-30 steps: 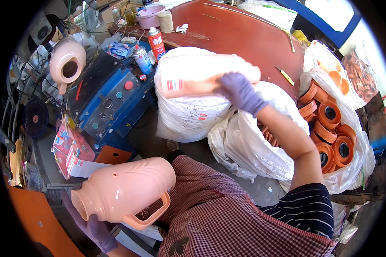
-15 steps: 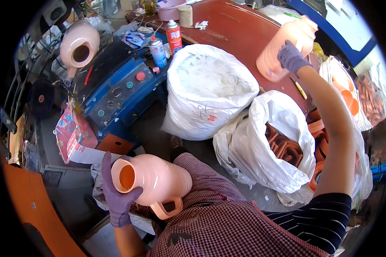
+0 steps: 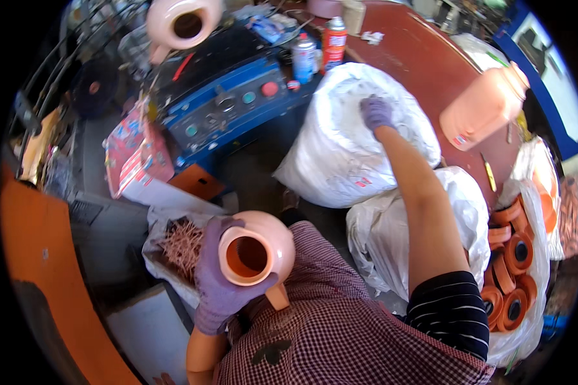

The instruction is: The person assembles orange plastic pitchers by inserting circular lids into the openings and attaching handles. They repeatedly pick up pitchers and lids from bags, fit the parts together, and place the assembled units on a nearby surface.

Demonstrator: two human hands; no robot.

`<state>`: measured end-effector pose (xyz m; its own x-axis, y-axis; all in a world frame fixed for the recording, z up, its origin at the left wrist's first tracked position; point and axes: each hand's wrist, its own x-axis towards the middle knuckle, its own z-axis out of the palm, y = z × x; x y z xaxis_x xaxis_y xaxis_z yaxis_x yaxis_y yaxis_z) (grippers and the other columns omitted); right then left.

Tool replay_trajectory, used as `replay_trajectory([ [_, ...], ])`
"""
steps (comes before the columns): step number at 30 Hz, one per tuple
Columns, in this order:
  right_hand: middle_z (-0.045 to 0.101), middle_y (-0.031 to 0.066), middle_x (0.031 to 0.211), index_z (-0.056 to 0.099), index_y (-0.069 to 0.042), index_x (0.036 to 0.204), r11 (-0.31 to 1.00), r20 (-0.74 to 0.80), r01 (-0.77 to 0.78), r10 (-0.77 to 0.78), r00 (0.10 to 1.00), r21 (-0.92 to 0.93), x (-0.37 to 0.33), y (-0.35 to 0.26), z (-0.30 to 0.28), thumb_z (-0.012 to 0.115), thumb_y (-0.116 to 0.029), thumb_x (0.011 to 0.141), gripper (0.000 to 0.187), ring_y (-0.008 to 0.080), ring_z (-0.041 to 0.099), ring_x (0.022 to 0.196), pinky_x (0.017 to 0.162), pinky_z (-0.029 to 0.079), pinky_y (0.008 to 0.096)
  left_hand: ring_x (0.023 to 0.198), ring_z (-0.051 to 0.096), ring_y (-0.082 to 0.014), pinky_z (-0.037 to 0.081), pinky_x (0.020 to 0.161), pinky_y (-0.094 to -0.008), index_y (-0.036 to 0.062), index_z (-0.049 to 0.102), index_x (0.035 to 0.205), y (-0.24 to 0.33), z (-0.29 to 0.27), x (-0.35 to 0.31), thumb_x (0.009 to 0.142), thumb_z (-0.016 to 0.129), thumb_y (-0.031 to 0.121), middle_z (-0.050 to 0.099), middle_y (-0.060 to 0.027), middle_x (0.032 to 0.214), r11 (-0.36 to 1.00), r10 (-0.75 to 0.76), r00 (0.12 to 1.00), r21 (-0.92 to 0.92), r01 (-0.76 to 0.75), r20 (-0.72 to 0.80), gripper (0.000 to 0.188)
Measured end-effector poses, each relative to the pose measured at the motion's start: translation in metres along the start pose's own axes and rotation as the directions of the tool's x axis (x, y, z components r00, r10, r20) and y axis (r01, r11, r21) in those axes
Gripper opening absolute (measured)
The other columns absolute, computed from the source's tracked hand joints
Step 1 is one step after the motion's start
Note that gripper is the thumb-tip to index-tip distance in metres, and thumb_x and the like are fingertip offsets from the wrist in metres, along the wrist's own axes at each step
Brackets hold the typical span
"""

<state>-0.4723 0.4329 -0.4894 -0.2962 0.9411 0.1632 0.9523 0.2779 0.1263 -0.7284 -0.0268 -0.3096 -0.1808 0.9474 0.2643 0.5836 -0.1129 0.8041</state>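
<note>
landmark = big white sack (image 3: 340, 147), open at the top, pale stuff inside too blurred to identify.

hands well apart. left hand (image 3: 221, 282) is clamped round the neck of the held jug body (image 3: 277, 234), pink, thumb and fingers on either side of the open mouth. that body sits near side and left of the big white sack, tilted so the mouth faces the head camera, handle pointing down toward the checked apron (image 3: 340, 327).

right hand (image 3: 377, 112) is in the mouth of the big white sack, fingers look curled; can't tell if they grip anything.

right of the big white sack: second jug body (image 3: 481, 106), pink, standing on the red table (image 3: 408, 54), with a yellow-handled tool (image 3: 489, 174) nearer. near side and right: smaller white sack (image 3: 379, 240), then orange-brown rings (image 3: 518, 252) in a clear bag (image 3: 517, 343).

left of the big white sack: blue control panel (image 3: 202, 115) with round buttons, third jug body (image 3: 165, 27) past it. just beyond the sack: blue-white can (image 3: 304, 61) and red can (image 3: 334, 46).

near side and far left: pink scraps (image 3: 182, 247) in a bag.
</note>
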Motion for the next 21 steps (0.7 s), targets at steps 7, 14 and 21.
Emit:
replay_trajectory([
  [7, 0.065, 0.0125, 0.097, 0.073, -0.014, 0.105, 0.545, -0.282, 0.430, -0.336, 0.899, 0.720, -0.090, -0.085, -0.145, 0.061, -0.017, 0.090, 0.019, 0.0301, 0.065, 0.090, 0.081, 0.052, 0.0394, 0.105, 0.062, -0.0284, 0.049, 0.092, -0.0387, -0.0002, 0.043, 0.127, -0.015, 0.006, 0.005, 0.055, 0.094, 0.024, 0.059, -0.0140, 0.112, 0.998, 0.028, 0.996, -0.057, -0.033, -0.087, 0.091],
  [14, 0.064, 0.0184, 0.117, 0.065, 0.006, 0.113, -0.205, -0.132, 0.020, -0.549, 0.826, 0.979, -0.242, -0.181, -0.194, 0.053, -0.005, 0.093, 0.026, 0.0273, 0.063, 0.106, 0.094, 0.048, 0.0322, 0.104, 0.063, -0.0273, 0.052, 0.088, -0.0372, -0.0034, 0.038, 0.129, -0.019, 0.002, -0.009, 0.058, 0.094, 0.027, 0.060, -0.0161, 0.113, 0.997, 0.029, 0.987, -0.072, -0.041, -0.161, 0.095],
  [21, 0.062, 0.0190, 0.117, 0.065, 0.002, 0.107, 0.012, -0.380, 0.438, -0.474, 0.794, 0.899, -0.256, -0.175, -0.189, 0.062, -0.005, 0.086, 0.022, 0.0333, 0.063, 0.103, 0.091, 0.050, 0.0368, 0.101, 0.065, -0.0283, 0.052, 0.086, -0.0381, 0.0017, 0.044, 0.117, -0.004, -0.001, -0.018, 0.058, 0.092, 0.026, 0.062, -0.0139, 0.108, 0.997, 0.062, 0.990, -0.034, -0.067, -0.126, 0.080],
])
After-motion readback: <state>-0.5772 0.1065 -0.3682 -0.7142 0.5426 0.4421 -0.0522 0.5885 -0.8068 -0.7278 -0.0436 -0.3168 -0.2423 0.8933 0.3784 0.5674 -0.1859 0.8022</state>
